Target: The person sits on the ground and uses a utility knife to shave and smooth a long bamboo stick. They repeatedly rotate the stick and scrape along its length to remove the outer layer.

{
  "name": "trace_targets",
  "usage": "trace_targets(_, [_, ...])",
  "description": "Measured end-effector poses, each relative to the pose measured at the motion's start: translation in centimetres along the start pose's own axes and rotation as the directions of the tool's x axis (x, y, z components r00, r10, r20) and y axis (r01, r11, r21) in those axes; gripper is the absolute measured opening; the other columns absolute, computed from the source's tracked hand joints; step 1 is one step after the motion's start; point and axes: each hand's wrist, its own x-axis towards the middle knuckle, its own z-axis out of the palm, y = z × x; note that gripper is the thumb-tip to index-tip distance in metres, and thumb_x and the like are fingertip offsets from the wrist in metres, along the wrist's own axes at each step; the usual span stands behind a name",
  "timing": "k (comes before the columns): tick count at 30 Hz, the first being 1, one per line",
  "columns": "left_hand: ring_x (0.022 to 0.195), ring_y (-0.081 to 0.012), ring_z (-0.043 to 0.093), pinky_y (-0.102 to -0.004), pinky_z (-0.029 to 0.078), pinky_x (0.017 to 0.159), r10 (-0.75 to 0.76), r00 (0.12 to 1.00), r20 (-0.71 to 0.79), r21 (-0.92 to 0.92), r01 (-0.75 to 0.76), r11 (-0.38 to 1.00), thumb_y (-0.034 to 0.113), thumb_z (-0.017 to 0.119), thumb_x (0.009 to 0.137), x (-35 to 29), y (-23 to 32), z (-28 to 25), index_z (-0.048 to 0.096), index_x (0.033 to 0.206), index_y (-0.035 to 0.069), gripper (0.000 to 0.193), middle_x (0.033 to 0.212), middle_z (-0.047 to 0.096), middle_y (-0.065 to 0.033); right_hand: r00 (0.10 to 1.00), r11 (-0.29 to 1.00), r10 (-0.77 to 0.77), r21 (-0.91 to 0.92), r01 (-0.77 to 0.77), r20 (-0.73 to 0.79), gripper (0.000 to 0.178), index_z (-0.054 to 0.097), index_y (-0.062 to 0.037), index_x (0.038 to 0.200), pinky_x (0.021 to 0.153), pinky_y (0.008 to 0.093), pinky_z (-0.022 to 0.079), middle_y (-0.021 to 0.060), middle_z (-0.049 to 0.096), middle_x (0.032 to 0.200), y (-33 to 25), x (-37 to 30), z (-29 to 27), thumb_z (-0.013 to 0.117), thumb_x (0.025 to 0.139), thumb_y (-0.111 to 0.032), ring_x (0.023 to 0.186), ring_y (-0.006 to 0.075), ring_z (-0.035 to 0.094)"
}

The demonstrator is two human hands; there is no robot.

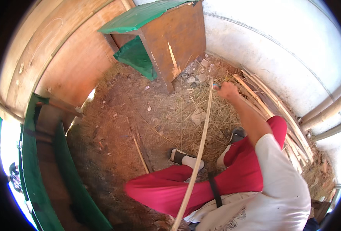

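A long, pale strip of split bamboo or wood (pixel 202 144) rises from the lower edge, crosses over my red-trousered leg and ends near my right hand (pixel 229 91). With the arm stretched out, this hand is closed around a small blue-green thing (pixel 216 85), mostly hidden by the fingers. It is close beside the strip's far end; I cannot tell whether they touch. My left hand does not show, and the strip's near end runs out of the picture. A black strap (pixel 215 189) lies across my thigh.
Strips and sticks (pixel 268 102) lie piled along the white wall (pixel 278 34) at the right. A brown wooden cabinet (pixel 178 38) with a green cover stands at the back. Green-lined shelving (pixel 43 169) is at the left. Wood shavings (pixel 195 111) and thin sticks (pixel 139 150) litter the dirt floor.
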Motion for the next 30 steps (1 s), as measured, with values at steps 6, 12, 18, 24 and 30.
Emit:
trace_targets(6, [0.079, -0.013, 0.059, -0.0281, 0.048, 0.063, 0.011, 0.999, 0.035, -0.011, -0.011, 1.0, 0.017, 0.054, 0.1, 1.1, -0.1, -0.1, 0.067, 0.108, 0.004, 0.02, 0.095, 0.067, -0.005, 0.997, 0.904, -0.067, 0.425, 0.041, 0.047, 0.069, 0.07, 0.0007, 0.105, 0.055, 0.0408, 0.045, 0.0087, 0.063, 0.082, 7.2, 3.2, 3.0, 0.051, 0.096, -0.065, 0.052, 0.0212, 0.051])
trace_targets(12, [0.08, -0.013, 0.06, -0.0281, 0.049, 0.064, 0.062, 0.997, -0.037, -0.011, -0.062, 0.998, 0.015, 0.054, 0.1, -0.8, -1.1, -2.2, 0.068, 0.109, 0.004, 0.021, 0.097, 0.068, -0.0058, 0.917, 0.229, -0.143, 0.914, -0.335, 0.372, 0.063, 0.063, 0.0003, 0.115, 0.042, 0.0225, 0.026, -0.0008, 0.053, 0.074, -2.7, -7.7, -0.3, 0.049, 0.1, -0.059, 0.045, 0.0044, 0.028])
trace_targets(18, [0.082, -0.013, 0.062, -0.0296, 0.05, 0.067, 0.3, 0.95, 0.086, 0.032, -0.303, 0.952, 0.02, 0.056, 0.098, 0.6, -0.1, -3.7, 0.066, 0.118, 0.005, 0.027, 0.097, 0.069, -0.0088, 0.99, 0.147, -0.067, 0.982, -0.114, 0.125, 0.038, 0.067, 0.0017, 0.097, 0.043, 0.0242, 0.027, -0.0004, 0.056, 0.07, -1.4, -12.2, -0.9, 0.074, 0.092, -0.035, 0.046, 0.0048, 0.035])
trace_targets(24, [0.048, -0.0059, 0.046, -0.0228, 0.035, 0.043, 0.491, 0.871, 0.025, 0.426, -0.453, 0.783, 0.023, 0.055, 0.104, 5.3, 8.5, -1.3, 0.065, 0.091, -0.003, 0.031, 0.06, 0.054, -0.0002, 1.0, 0.265, -0.012, 0.964, -0.021, 0.025, 0.032, 0.068, -0.0024, 0.079, 0.05, 0.0277, 0.032, 0.001, 0.06, 0.066, -0.5, -14.8, -0.3, 0.082, 0.084, -0.03, 0.054, 0.0074, 0.045])
trace_targets(30, [0.053, -0.0071, 0.05, -0.0248, 0.039, 0.048, 0.381, 0.924, 0.026, 0.089, -0.382, 0.92, 0.018, 0.057, 0.103, 9.0, 12.0, 4.5, 0.068, 0.095, -0.006, 0.028, 0.062, 0.057, -0.0012, 1.0, 0.275, -0.017, 0.961, -0.02, 0.025, 0.031, 0.069, -0.0026, 0.078, 0.059, 0.0277, 0.037, 0.0016, 0.063, 0.068, 0.2, -14.6, 2.1, 0.079, 0.087, -0.03, 0.062, 0.0081, 0.049])
